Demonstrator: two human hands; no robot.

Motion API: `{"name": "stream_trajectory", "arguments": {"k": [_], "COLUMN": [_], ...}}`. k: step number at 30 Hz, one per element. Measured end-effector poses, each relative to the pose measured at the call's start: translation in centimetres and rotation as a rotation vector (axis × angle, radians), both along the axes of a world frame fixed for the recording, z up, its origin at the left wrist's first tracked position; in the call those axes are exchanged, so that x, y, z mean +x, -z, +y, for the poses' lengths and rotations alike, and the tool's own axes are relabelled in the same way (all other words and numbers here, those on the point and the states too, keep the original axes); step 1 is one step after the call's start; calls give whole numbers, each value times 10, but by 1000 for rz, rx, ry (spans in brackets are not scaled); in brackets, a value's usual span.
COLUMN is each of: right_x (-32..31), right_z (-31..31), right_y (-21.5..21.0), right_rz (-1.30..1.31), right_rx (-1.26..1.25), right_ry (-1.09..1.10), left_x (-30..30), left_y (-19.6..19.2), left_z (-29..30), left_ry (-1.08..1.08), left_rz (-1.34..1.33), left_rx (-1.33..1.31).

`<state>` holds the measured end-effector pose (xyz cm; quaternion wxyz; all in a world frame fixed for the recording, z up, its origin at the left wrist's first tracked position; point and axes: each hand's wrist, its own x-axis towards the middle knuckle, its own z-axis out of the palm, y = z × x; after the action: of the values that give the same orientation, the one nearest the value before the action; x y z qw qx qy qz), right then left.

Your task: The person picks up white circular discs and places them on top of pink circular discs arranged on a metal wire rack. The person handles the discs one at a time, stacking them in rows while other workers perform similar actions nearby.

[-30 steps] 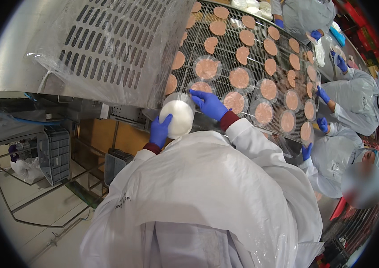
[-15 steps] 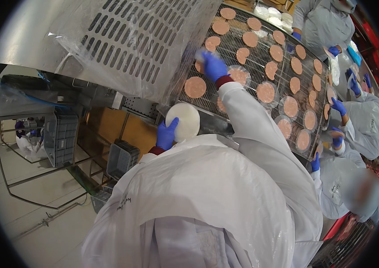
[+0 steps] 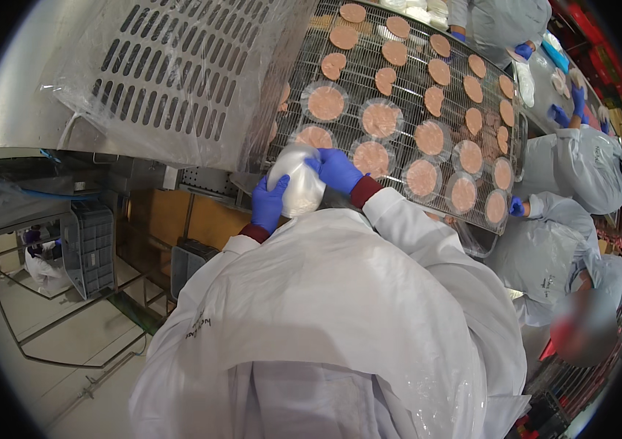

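My left hand [image 3: 269, 205], in a blue glove, is closed on the left edge of a stack of round, whitish plastic film sheets [image 3: 303, 192] in front of my chest. From the right, my right hand [image 3: 337, 173], gloved too, has its fingers pinched at the upper edge of the same stack, which looks bent there. Just beyond lies a wire mesh conveyor belt [image 3: 413, 69] with rows of flat pink meat patties [image 3: 344, 37]. Several patties nearer me have a clear round film [image 3: 429, 138] showing around them; whether over or under, I cannot tell.
At the left stands a slotted metal cover [image 3: 157, 66] draped in clear plastic. Grey crates [image 3: 91, 249] stand lower left. Across the belt, co-workers in white coats [image 3: 582, 164] and blue gloves stand along the right side. White stacks [image 3: 419, 13] sit at the belt's far edge.
My right hand has come back from over the belt to the film stack, which my left hand still holds. The stack now looks bent. My view of the belt has shifted.
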<state>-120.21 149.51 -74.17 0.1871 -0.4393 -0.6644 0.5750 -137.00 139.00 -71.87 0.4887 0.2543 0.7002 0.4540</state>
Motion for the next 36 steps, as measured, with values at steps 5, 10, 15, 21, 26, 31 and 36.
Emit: {"name": "stream_trajectory", "arguments": {"k": [5,10,15,21,26,31,36], "right_x": [8,-25,-58,-67,-94,-126,-75], "right_z": [49,42,53,100,164,117,37], "right_y": [13,10,25,-1,63,25,96], "right_rz": [-83,7,75,-134,56,-496,-518], "right_rx": [9,-51,48,183,374,304,460], "right_ry": [174,20,-70,-126,310,-489,-384], "left_x": [-17,-45,-65,-75,-76,-87,-91], "left_y": [10,4,-1,1,-4,25,47], "left_z": [-5,-25,-45,-55,-36,-24,-8], "left_ry": [-81,-125,-222,-271,-234,-163,-107], "left_rz": [-46,10,41,18,14,48,-39], "left_rx": [-8,-94,-157,-140,-159,-145,-75]}}
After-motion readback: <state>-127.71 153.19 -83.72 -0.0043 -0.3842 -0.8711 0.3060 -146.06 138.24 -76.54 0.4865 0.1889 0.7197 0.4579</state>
